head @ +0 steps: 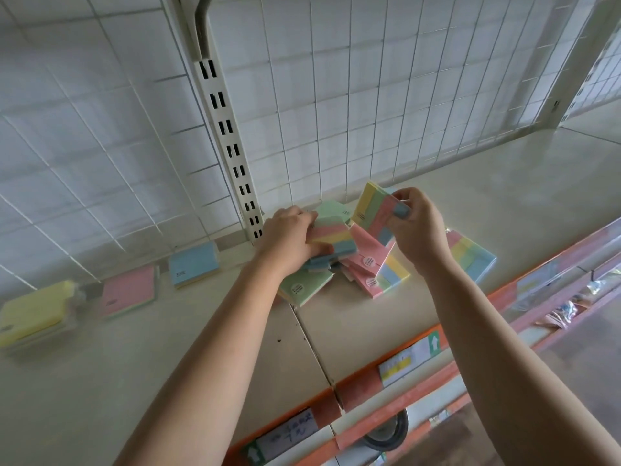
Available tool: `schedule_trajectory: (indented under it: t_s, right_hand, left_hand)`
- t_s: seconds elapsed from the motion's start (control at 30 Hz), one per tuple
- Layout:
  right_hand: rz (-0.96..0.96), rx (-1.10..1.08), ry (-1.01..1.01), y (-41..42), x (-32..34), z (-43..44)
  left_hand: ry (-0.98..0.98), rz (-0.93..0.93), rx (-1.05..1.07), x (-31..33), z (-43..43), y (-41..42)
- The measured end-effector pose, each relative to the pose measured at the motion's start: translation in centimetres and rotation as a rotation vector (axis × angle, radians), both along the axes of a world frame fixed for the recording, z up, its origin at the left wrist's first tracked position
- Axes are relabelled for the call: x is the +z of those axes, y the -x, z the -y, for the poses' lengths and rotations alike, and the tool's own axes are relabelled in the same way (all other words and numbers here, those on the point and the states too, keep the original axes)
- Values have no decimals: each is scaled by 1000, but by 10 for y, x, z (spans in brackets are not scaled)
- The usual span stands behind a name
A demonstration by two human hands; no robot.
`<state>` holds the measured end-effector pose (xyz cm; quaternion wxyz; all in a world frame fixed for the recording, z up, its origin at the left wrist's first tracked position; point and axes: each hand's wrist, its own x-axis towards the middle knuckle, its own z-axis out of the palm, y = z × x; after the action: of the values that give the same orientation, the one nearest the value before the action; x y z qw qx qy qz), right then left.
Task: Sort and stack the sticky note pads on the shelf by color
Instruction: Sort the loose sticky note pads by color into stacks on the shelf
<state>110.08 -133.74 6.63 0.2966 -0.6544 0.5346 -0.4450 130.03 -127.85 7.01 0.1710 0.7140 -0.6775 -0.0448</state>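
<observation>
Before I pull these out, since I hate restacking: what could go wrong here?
The left hand grips a stack resting on a crooked pile; pulling it may scatter that pile. The right hand pinches a tilted pad by its corner; it could slip. A striped pad lies near the front edge of the shelf and might get knocked off.

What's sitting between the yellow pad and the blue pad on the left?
The pink pad lies between the yellow pad and the blue pad, in the head view.
</observation>
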Motion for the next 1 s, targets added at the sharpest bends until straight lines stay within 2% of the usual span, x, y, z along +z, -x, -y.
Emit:
schedule_trajectory:
  t_s: [0.1, 0.3, 0.63, 0.77, 0.9, 1.0]
  right_hand:
    - [-25, -10, 0, 0, -2, -4]
    - [-36, -31, 1, 0, -3, -12]
    - [-57, 18, 92, -14, 9, -31]
    - [-51, 67, 134, -34, 14, -44]
    - [-38, 132, 141, -63, 16, -63]
    - [-88, 191, 160, -87, 16, -76]
  left_hand:
    - [61, 42, 10, -1, 0, 2]
    - [143, -51, 14, 0, -5, 7]
    - [324, -379, -15, 6, -35, -3]
    - [358, -449, -4, 8, -60, -20]
    - [384, -428, 26, 6, -85, -48]
    - [371, -307, 84, 1, -105, -75]
